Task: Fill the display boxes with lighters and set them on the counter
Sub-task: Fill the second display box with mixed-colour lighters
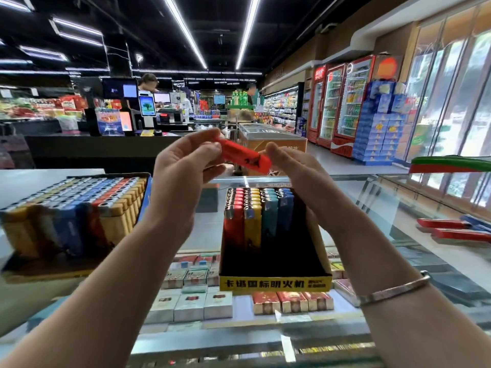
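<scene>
An orange-red lighter (245,156) is held in the air above the counter. My left hand (183,166) pinches its upper left end and my right hand (288,166) pinches its lower right end. Right below stands a yellow-fronted display box (275,282) on the glass counter (398,208). Rows of red, yellow, teal and blue lighters (259,208) fill its far half; its near half shows a bare black bottom. At the left a second, tilted display box (71,208) is packed with yellow, blue, white and orange lighters.
Cigarette packs (191,304) lie under the glass. Red and blue flat packs (459,229) lie at the right of the counter. Beyond the counter are a chest freezer (268,134), a checkout desk (106,144) with a person behind it, and drink fridges (340,102).
</scene>
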`<state>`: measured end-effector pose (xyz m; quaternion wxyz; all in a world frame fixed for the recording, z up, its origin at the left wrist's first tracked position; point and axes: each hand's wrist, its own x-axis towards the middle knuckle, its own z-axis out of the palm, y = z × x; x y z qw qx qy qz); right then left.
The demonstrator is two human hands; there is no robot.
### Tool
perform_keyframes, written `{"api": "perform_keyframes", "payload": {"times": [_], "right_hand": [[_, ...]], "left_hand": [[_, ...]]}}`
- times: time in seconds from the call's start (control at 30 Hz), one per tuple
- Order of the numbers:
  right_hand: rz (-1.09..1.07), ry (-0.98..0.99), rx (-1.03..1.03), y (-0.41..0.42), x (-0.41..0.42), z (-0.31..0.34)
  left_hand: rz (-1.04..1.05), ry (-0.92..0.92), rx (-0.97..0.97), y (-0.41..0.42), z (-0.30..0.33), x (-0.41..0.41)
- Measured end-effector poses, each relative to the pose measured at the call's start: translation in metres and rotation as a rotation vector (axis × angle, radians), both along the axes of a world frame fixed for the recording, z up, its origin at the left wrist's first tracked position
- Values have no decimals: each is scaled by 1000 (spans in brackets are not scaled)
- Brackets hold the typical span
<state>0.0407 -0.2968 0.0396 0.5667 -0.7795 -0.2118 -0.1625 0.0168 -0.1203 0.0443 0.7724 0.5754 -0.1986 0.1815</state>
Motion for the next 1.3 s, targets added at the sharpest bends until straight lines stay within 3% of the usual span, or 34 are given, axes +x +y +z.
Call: {"api": "perform_keyframes", "payload": {"times": [0.17, 0.37, 0.57, 0.87, 1.1, 1.3], "right_hand": [[-205, 54, -75, -7, 7, -7], [-220, 49, -420, -3, 15, -16], [-273, 8, -438, -1, 15, -18], [-284, -7, -426, 0, 15, -18], [-278, -12, -418, -1, 16, -19], [-276, -16, -420, -1, 17, -20]], "left_hand": [[-18, -86, 302, 8, 0, -2], [1, -263, 695, 27, -9, -6], [56, -408, 932, 26, -14, -8], [20, -404, 991, 27, -16, -7], [2, -313, 896, 30, -19, -1], [180, -557, 1015, 24, -27, 0]]}}
